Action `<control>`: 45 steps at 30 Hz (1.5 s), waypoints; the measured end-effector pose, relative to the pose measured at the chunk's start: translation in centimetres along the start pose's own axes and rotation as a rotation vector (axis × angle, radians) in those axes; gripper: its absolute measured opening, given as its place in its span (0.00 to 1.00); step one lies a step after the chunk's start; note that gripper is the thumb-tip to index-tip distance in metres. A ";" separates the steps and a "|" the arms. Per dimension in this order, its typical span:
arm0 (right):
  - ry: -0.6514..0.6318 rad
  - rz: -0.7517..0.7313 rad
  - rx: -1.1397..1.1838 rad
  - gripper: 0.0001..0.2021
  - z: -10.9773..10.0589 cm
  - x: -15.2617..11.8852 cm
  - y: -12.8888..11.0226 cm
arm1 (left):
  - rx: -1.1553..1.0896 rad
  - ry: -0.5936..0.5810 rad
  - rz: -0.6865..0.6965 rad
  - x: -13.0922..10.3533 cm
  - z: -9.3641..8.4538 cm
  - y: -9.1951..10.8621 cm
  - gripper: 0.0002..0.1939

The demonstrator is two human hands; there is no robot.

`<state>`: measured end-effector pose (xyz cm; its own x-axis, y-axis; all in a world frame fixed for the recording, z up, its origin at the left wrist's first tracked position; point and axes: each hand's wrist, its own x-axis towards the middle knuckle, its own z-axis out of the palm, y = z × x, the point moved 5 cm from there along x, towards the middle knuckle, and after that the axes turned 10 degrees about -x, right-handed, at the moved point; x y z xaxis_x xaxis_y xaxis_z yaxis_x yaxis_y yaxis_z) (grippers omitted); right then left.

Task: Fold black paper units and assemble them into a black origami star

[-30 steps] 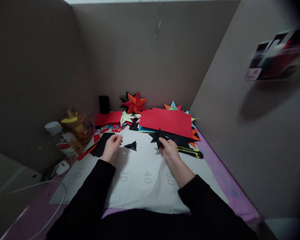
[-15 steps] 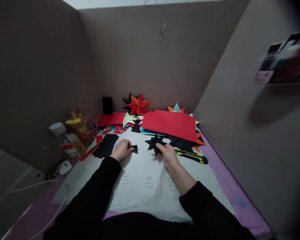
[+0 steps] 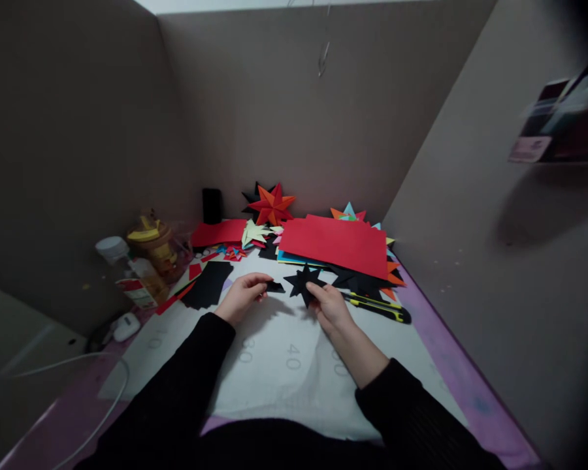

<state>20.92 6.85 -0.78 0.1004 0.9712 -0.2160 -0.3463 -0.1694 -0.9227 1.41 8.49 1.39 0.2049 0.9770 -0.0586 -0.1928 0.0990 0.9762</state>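
Observation:
In my right hand (image 3: 330, 305) is a black paper star (image 3: 301, 284), pinched near its right side with the thumb on top; its points spread out to the left. My left hand (image 3: 245, 297), a short way to the left, pinches a small folded black paper piece (image 3: 276, 287) between thumb and fingertips. The piece points toward the star, with a narrow gap between them. Both hands are just above the white sheet with printed numbers (image 3: 274, 378). A black and yellow utility knife (image 3: 379, 307) lies right of my right hand.
Red paper sheets (image 3: 333, 245) lie behind the star, and black paper strips (image 3: 208, 285) at the left. A red and orange paper star (image 3: 273, 204) leans on the back wall. A bottle (image 3: 140, 281) and a brown cup (image 3: 151, 245) stand at left; a white cable (image 3: 122, 385) loops at front left.
My left hand has lifted the small black piece off the sheet and brought it slightly right, closer to the star. My right hand keeps the star in nearly the same place.

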 end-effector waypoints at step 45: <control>-0.401 -0.518 -0.608 0.04 2.7 -3.8 -2.8 | 0.200 0.172 0.261 -1.4 0.2 1.8 0.11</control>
<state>19.04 4.10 3.50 -0.2661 0.9167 0.2980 0.2182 0.3584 -0.9077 1.00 7.28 3.26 0.0063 0.9837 0.1797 -0.0224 -0.1795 0.9835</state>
